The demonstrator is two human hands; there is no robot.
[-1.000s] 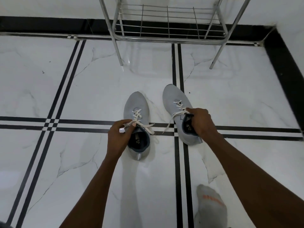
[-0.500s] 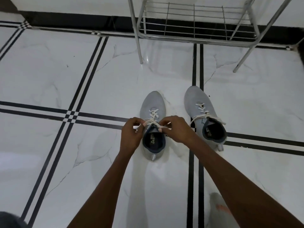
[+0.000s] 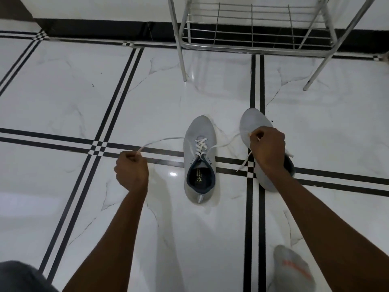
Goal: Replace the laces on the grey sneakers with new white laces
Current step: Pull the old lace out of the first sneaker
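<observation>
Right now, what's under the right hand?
The right hand, fisted on a lace end, hangs over the right-side sneaker. Its toe and heel edge show; its tongue, eyelets and most of its opening are covered. A loose lace trails out beneath.

The floor (image 3: 63, 98) is polished white marble-look tile, glossy enough to throw back a bright glare spot and faint reflections, crossed by smooth black inlay stripes (image 3: 255, 81). The rack (image 3: 248, 24) is bare metal tube and thin wire, silvery with a dull shine. The left sneaker (image 3: 200, 131) has a matt grey woven-cloth upper and a darker, soft-looking lining round the opening; the right sneaker (image 3: 252, 121) shows the same matt grey cloth. The lace (image 3: 201, 146) is flat white woven cloth, unshiny. The sock (image 3: 294, 268) is grey knit, slightly fuzzy, with an orange stripe.
</observation>
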